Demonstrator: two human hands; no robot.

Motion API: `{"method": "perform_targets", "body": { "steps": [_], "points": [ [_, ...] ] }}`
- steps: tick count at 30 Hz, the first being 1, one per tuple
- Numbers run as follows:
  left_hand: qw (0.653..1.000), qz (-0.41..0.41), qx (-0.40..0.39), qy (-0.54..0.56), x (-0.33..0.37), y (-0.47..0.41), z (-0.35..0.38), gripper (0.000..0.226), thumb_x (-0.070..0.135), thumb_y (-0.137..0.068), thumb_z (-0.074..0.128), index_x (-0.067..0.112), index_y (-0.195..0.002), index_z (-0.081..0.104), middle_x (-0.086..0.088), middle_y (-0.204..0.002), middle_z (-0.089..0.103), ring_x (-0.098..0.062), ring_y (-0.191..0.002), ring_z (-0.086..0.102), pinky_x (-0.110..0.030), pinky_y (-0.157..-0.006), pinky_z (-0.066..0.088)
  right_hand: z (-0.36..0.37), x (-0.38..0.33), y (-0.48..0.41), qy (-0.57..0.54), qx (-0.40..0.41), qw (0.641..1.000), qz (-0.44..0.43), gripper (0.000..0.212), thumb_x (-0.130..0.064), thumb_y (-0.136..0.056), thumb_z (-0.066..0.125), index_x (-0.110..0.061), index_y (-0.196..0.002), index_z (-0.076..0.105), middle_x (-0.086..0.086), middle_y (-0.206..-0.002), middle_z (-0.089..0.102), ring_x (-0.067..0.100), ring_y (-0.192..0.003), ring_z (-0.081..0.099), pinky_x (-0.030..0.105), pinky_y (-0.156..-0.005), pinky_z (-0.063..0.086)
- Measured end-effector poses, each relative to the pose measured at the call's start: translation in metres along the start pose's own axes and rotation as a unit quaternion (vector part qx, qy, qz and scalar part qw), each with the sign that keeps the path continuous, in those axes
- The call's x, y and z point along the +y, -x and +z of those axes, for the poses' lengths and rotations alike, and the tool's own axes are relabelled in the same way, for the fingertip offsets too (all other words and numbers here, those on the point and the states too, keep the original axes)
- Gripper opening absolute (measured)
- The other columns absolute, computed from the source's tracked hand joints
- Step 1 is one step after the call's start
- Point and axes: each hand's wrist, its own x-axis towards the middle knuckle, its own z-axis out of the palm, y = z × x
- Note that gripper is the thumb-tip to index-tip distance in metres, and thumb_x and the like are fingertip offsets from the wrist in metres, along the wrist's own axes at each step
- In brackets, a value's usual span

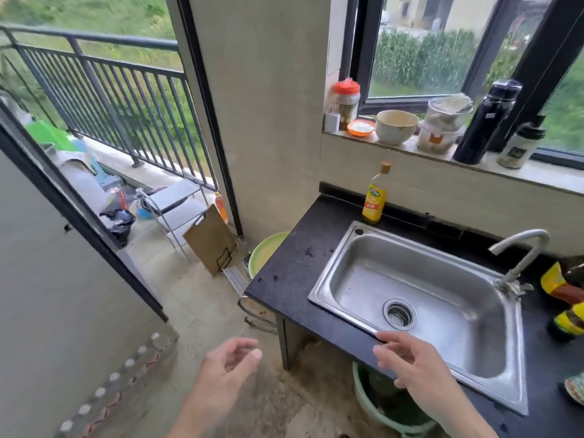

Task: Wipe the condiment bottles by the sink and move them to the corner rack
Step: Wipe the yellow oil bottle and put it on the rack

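Hovering empty, your left hand (229, 361) and right hand (407, 363) both hang loosely open before the sink (414, 298). One yellow-labelled condiment bottle (375, 197) stands upright on the bench (297, 267) behind the sink's far-left corner.

Both forearms bare, reaching forward from the bottom of the view. Left hand (229, 363): palm turned inward to the right, fingers loosely curled, thumb tip near the index finger, nothing held. Right hand (410, 363): back of the hand up, fingers (390, 338) spread and pointing left and forward, slightly bent, empty. The two hands sit at about the same height, well apart, not touching each other.
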Motion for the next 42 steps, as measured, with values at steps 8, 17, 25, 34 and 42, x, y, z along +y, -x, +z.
{"method": "perform_targets", "body": {
  "steps": [8, 17, 25, 34, 42],
  "points": [
    [0.992, -0.074, 0.028, 0.095, 0.037, -0.120, -0.008, 0.009, 0.005, -0.093, 0.057, 0.005, -0.095, 0.066, -0.015, -0.077, 0.073, -0.027, -0.071, 0.066, -0.023, -0.049, 0.053, 0.010, -0.029, -0.139, -0.022, 0.008, 1.000, 0.019, 0.015, -0.021, -0.087, 0.069, -0.024, -0.102, 0.068, 0.001, -0.089, 0.072, 0.023, -0.083, 0.070, 0.032, -0.059, 0.051],
    [0.997, -0.032, -0.014, -0.071, 0.085, -0.243, 0.001, 0.010, 0.013, -0.088, 0.067, 0.022, -0.090, 0.067, -0.003, -0.084, 0.073, -0.015, -0.080, 0.068, -0.027, -0.072, 0.053, 0.015, -0.089, -0.263, -0.025, -0.013, 1.000, 0.004, 0.012, -0.027, -0.089, 0.066, -0.032, -0.101, 0.067, 0.004, -0.092, 0.071, 0.024, -0.087, 0.067, 0.028, -0.062, 0.050],
    [0.985, -0.062, -0.141, -0.077, 0.110, -0.380, 0.015, 0.008, 0.008, -0.089, 0.063, 0.011, -0.096, 0.067, -0.017, -0.085, 0.073, -0.023, -0.077, 0.066, -0.036, -0.068, 0.051, 0.008, -0.083, -0.315, -0.044, 0.123, 0.985, 0.116, 0.014, -0.026, -0.089, 0.066, -0.032, -0.102, 0.066, -0.005, -0.089, 0.072, 0.014, -0.084, 0.071, 0.027, -0.062, 0.050],
    [0.951, 0.019, -0.286, -0.119, 0.156, -0.516, 0.056, 0.006, 0.012, -0.089, 0.064, 0.015, -0.094, 0.066, -0.010, -0.086, 0.070, -0.019, -0.081, 0.064, -0.024, -0.069, 0.048, 0.039, -0.110, -0.365, -0.042, 0.208, 0.955, 0.205, 0.017, -0.027, -0.089, 0.067, -0.029, -0.106, 0.065, -0.001, -0.093, 0.071, 0.021, -0.089, 0.069, 0.035, -0.066, 0.053],
    [0.909, 0.033, -0.373, -0.182, 0.146, -0.533, 0.062, 0.006, 0.018, -0.089, 0.065, 0.021, -0.095, 0.066, -0.007, -0.094, 0.069, -0.014, -0.085, 0.062, -0.012, -0.072, 0.046, -0.013, -0.111, -0.458, 0.028, 0.375, 0.907, 0.189, 0.054, -0.031, -0.082, 0.073, -0.025, -0.132, 0.053, 0.001, -0.118, 0.065, 0.017, -0.101, 0.063, 0.049, -0.090, 0.054]
  ]
}}
